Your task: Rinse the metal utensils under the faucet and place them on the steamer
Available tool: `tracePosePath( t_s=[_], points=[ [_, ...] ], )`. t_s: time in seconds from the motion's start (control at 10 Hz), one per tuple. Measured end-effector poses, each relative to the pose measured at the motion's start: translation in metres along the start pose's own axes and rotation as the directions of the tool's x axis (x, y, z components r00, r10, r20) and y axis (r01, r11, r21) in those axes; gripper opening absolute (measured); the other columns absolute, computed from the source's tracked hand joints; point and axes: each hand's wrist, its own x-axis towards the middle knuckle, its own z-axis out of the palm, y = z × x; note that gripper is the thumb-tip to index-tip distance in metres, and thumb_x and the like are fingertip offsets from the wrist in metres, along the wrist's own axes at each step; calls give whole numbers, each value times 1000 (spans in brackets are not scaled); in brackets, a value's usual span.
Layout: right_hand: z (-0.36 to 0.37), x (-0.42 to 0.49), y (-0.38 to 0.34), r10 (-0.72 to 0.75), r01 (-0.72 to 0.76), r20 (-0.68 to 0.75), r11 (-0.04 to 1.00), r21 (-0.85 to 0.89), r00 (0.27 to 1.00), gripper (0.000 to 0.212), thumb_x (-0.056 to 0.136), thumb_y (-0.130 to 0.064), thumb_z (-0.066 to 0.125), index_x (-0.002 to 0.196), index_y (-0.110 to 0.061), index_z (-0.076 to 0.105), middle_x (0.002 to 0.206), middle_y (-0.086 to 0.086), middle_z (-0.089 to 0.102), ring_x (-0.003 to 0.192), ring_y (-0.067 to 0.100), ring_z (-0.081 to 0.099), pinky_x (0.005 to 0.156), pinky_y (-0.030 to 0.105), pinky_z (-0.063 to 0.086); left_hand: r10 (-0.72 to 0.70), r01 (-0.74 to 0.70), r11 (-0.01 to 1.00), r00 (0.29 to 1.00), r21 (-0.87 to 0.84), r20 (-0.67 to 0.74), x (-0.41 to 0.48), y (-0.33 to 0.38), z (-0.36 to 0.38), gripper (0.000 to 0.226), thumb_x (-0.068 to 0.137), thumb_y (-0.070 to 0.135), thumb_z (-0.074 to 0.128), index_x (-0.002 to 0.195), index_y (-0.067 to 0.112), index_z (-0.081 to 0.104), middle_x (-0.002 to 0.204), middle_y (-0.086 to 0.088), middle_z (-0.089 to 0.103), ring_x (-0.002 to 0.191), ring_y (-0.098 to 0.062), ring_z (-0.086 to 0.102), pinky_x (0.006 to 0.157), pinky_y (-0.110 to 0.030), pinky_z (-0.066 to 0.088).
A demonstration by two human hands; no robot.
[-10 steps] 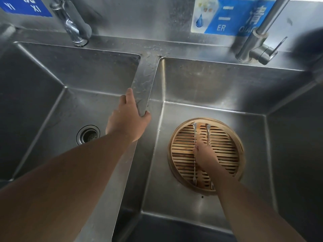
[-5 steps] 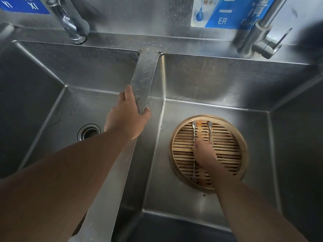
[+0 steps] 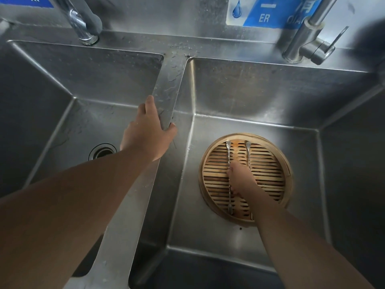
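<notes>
A round bamboo steamer [image 3: 287, 170] sits on the floor of the right sink basin. Two thin metal utensils lie side by side across its slats, the left one [image 3: 228, 151] and the right one [image 3: 248, 151], both pointing away from me. My right hand [image 3: 241, 178] rests on top of them at mid length with its fingers curled down onto them, hiding their middle parts. My left hand [image 3: 145, 134] grips the wet steel divider [image 3: 168, 84] between the two basins.
A faucet [image 3: 306, 38] with a lever stands behind the right basin, and no water runs from it. Another faucet [image 3: 81, 21] stands behind the left basin, which has a drain [image 3: 102, 152]. Blue signs hang on the back wall.
Both hands stay in the same places. Only the view has shifted a little.
</notes>
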Motion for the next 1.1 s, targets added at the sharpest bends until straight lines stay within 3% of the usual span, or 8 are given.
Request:
tracePosePath(
  t_s=[0.2, 0.3, 0.4, 0.6, 0.7, 0.9, 1.1],
  points=[
    [-3, -3, -3, 72, -76, 40, 989, 127, 997, 13, 101, -18, 49, 112, -15, 56, 87, 9, 66, 62, 18, 70, 55, 33, 63, -4, 4, 1000, 1000, 5, 1, 2, 0, 1, 85, 85, 51, 57, 153, 19, 16, 148, -8, 39, 116, -41, 56, 94, -53, 47],
    [-3, -3, -3, 68, -80, 79, 985, 156, 995, 19, 100, -17, 52, 119, -17, 55, 85, 7, 68, 56, 13, 71, 46, 24, 57, -6, 6, 1000, 1000, 13, 0, 1, 0, 1, 86, 85, 52, 56, 153, 18, 15, 149, -7, 38, 116, -42, 56, 94, -52, 46],
    [-3, -2, -3, 70, -85, 95, 982, 169, 993, 19, 99, -17, 54, 118, -17, 55, 83, 6, 68, 54, 13, 70, 46, 24, 57, -6, 6, 1000, 1000, 21, 3, 1, 0, 1, 87, 86, 52, 56, 154, 17, 14, 150, -8, 37, 118, -42, 55, 95, -53, 46],
    [-8, -3, -2, 61, -76, 72, 969, 234, 996, 22, 98, -21, 42, 99, -6, 58, 73, 16, 69, 54, 29, 71, 43, 34, 56, 4, -4, 1000, 1000, 23, 4, 1, 1, 0, 86, 86, 51, 56, 153, 17, 15, 146, -9, 41, 114, -42, 56, 94, -52, 47],
    [-8, -4, 0, 51, -68, 68, 960, 272, 996, 17, 97, -23, 43, 91, -12, 54, 71, 16, 70, 55, 33, 72, 45, 39, 59, 6, -6, 1000, 1000, 21, 6, 1, 0, 0, 86, 86, 51, 56, 154, 17, 15, 144, -9, 43, 113, -41, 57, 94, -52, 47],
    [-6, -3, 0, 127, -155, 105, 927, 342, 986, 17, 99, -25, 48, 91, -14, 58, 70, 11, 68, 51, 22, 69, 48, 36, 60, 3, -3, 1000, 1000, 31, 5, 2, 0, 1, 87, 85, 53, 55, 154, 17, 15, 142, -10, 44, 113, -41, 56, 95, -53, 48],
    [-5, -10, -3, 107, -118, 54, 948, 294, 993, 23, 101, -36, 49, 91, -15, 56, 70, 8, 69, 43, 11, 67, 42, 23, 53, -13, 13, 999, 1000, 41, 11, 3, 0, 0, 88, 85, 53, 54, 154, 17, 13, 146, -10, 41, 115, -42, 55, 95, -52, 45]
  ],
)
